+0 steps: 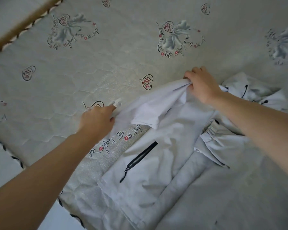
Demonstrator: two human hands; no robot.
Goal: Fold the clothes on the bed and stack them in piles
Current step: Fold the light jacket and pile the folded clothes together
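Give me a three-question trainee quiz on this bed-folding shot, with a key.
1. True or false: both hands grip the white garment.
2. The black zipper sits on: A) the white garment, B) the grey garment lying underneath, C) the printed bedsheet.
3. Fill in: the hood with black drawstrings lies beyond the ____ forearm.

Key:
1. True: the left hand holds one edge, the right hand bunches another.
2. B.
3. Right.
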